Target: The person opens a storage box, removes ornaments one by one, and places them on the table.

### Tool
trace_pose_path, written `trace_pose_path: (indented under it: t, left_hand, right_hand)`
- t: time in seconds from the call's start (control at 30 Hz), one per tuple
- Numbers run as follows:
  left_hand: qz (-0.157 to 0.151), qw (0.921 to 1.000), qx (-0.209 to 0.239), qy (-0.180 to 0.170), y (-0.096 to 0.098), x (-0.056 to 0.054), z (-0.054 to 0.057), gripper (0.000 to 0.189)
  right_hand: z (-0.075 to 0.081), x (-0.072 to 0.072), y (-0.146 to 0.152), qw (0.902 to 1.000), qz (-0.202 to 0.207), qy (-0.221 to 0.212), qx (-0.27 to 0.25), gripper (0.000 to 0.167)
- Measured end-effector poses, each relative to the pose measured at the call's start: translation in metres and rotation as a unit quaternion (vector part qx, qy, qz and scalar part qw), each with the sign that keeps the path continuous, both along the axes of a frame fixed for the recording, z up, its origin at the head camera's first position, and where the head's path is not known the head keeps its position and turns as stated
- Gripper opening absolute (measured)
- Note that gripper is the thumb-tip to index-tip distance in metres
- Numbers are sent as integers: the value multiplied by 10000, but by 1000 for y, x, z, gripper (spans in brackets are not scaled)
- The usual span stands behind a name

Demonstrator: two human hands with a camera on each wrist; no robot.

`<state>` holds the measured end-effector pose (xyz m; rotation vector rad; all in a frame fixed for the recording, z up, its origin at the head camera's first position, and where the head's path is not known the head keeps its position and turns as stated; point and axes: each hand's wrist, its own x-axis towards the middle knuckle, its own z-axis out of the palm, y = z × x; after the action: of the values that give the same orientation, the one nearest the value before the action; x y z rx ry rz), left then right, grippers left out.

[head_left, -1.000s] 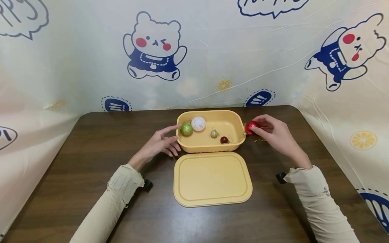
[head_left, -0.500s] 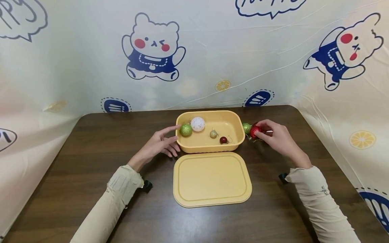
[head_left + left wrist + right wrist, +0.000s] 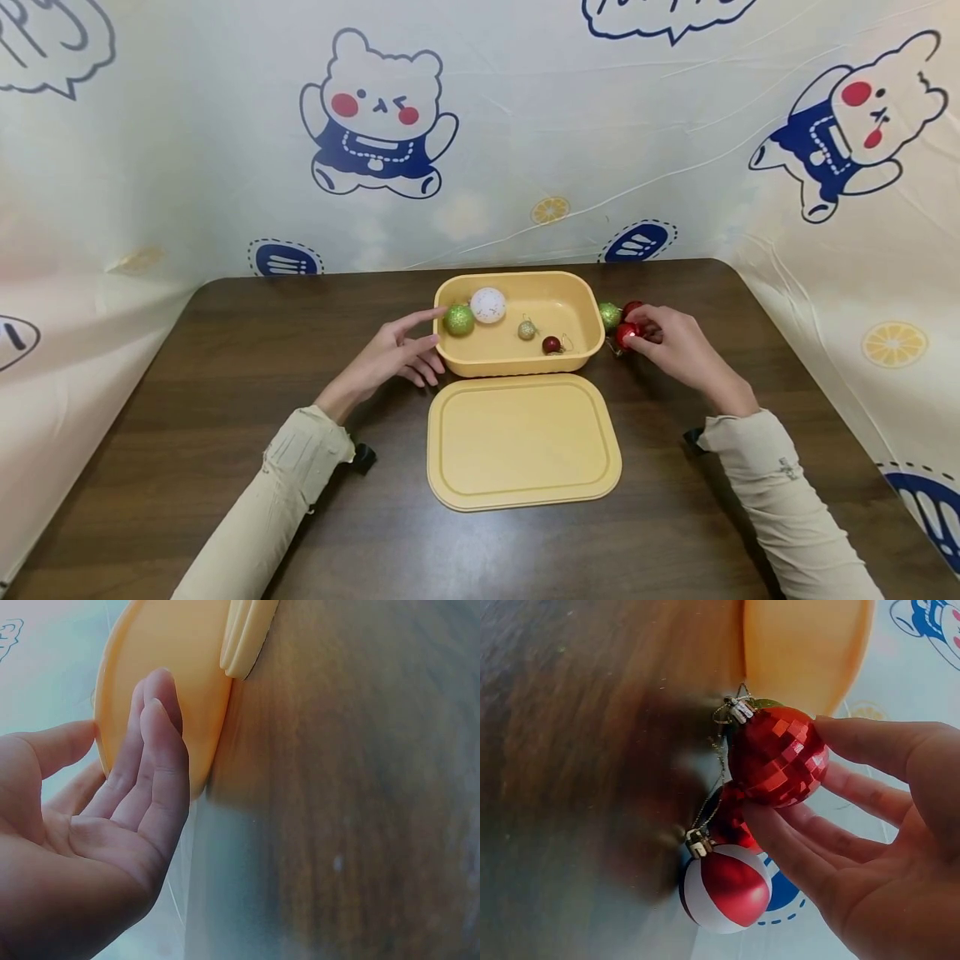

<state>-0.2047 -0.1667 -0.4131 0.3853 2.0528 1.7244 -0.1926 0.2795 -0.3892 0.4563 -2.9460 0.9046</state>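
Observation:
A red faceted Christmas bauble (image 3: pixel 780 756) is pinched between the thumb and fingers of my right hand (image 3: pixel 686 348), just right of a yellow plastic box (image 3: pixel 517 368). Behind it in the right wrist view are another red bauble (image 3: pixel 733 817) and a red-and-white one (image 3: pixel 727 889). A green glitter bauble (image 3: pixel 610 316) lies against the box's right wall. My left hand (image 3: pixel 386 358) touches the box's left end with relaxed fingers, one reaching the rim. Inside the box are a green bauble (image 3: pixel 459 320), a white speckled ball (image 3: pixel 488 306), a small gold bauble (image 3: pixel 527 330) and a small dark red bauble (image 3: pixel 552 344).
The flat yellow lid (image 3: pixel 525 442) lies on the brown wooden table (image 3: pixel 360 533), in front of the box. A cloth printed with cartoon bears (image 3: pixel 378 117) hangs behind and beside the table.
My right hand has moved the red faceted bauble away from the box's right end and slightly nearer to me. The green bauble there has come into sight. My left hand stays put.

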Motion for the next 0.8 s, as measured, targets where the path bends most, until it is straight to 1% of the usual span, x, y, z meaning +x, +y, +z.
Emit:
trace_pose_path:
  t: [0.2,0.37,0.5,0.8]
  left_hand:
    - [-22,10000,19,3,0,0,0,53]
    - [-44,10000,45,24,0,0,0,53]
    - [-30,10000,25,44,0,1,1,53]
    - [-15,10000,19,60,1,2,2,52]
  right_hand:
    - [-2,0,-1,9998,7,5,198,31]
    - [-3,0,0,9995,-90,77,302,31]
    - [-1,1,0,9994,-172,84,288,33]
    - [8,4,0,9994,-220,181,196,29]
